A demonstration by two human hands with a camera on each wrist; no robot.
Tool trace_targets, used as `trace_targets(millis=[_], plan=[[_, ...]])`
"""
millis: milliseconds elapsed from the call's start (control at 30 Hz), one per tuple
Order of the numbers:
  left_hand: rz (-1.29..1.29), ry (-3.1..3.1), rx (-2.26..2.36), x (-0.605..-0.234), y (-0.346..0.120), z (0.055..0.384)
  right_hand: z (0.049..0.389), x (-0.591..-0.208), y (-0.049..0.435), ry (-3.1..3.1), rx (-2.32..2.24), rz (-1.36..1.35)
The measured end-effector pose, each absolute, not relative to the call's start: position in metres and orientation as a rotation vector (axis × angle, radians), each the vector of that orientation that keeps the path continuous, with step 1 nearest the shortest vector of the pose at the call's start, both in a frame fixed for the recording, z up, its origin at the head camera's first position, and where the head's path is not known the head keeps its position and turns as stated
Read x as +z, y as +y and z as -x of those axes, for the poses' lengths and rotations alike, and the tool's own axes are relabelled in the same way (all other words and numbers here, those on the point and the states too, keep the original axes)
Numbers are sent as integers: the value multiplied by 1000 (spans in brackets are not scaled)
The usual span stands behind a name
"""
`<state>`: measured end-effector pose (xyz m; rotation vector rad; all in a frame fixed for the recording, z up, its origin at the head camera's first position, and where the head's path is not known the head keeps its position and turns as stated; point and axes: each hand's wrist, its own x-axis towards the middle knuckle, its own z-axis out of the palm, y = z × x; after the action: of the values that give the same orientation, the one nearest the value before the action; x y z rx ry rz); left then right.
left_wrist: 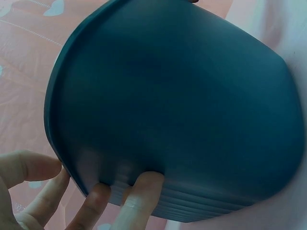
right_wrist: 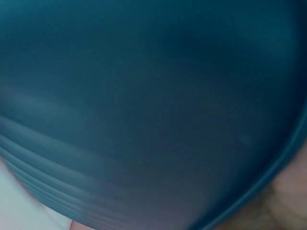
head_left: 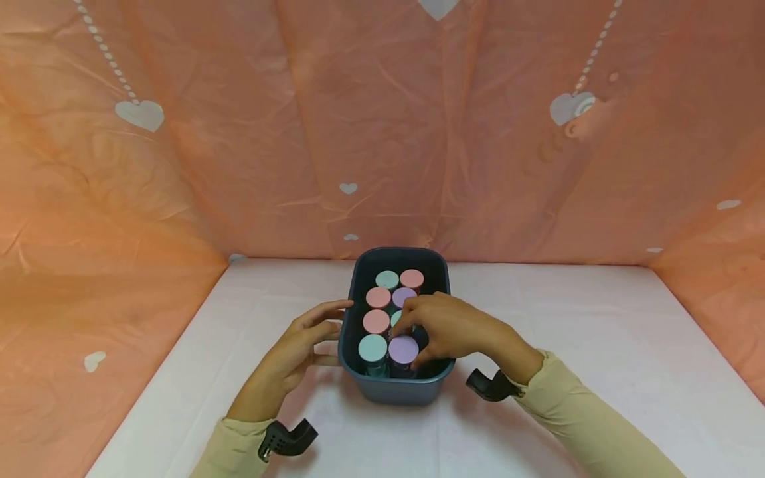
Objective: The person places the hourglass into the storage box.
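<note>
A dark blue plastic bin (head_left: pixel 397 392) stands on the white table, holding several small jars with pastel lids. My right hand (head_left: pixel 457 325) reaches over the bin's right rim and grips the near purple-lidded jar (head_left: pixel 403 349), thumb on its right and fingers behind it. To its left stands a mint-lidded jar (head_left: pixel 372 347), with a pink-lidded jar (head_left: pixel 376 321) behind that. My left hand (head_left: pixel 295 348) touches the bin's left side with extended fingers; in the left wrist view its fingertips (left_wrist: pixel 148 182) rest against the ribbed wall. The right wrist view shows mostly bin wall (right_wrist: pixel 144 120).
Farther back in the bin are another purple lid (head_left: pixel 404 296), pink lids (head_left: pixel 378 297) and a mint lid (head_left: pixel 386 279). The white tabletop (head_left: pixel 597 345) spreads to both sides. An orange sheet with hearts (head_left: pixel 382 133) hangs behind and along the sides.
</note>
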<state>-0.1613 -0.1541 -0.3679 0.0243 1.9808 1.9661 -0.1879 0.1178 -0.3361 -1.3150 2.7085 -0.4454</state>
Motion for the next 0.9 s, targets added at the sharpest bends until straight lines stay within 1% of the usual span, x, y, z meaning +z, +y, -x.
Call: trace_targets(millis=[233,567,767,900], plan=[[-44,1972,1965,-371,-155,160,187,-339,115,2736,-352,1318],[-34,1955,1971,-372,-152,160,186,-342,114,2758,-345,1271],[-29,1955,1974,-372,-151,160,184,-339,126,2782,-454,1253],[-25,1973,1967,-372,-150,162,181,-335,143,2842,-634,1164]])
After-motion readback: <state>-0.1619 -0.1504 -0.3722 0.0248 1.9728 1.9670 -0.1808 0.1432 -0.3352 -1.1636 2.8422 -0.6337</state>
